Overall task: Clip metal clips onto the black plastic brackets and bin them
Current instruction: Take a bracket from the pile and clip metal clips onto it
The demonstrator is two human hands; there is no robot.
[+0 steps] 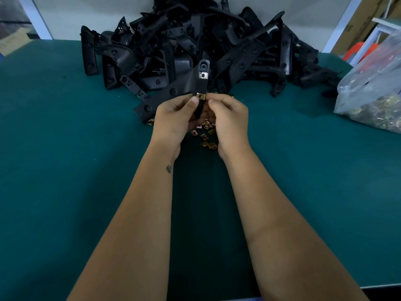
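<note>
I hold one black plastic bracket [200, 85] upright above the green table, both hands curled round its lower part. My left hand [173, 120] grips it from the left, thumb beside a brass-coloured metal clip [201, 96] seated on the bracket. My right hand [230, 120] grips from the right, its thumb next to the same clip. A second, silvery clip [203, 75] sits higher on the bracket. Several loose clips [206, 135] lie on the table under my hands.
A big pile of black brackets [191, 44] fills the back of the green table [65, 170]. A clear plastic bag of metal clips [373, 98] lies at the right edge. One bracket [149, 105] lies flat just left of my hands.
</note>
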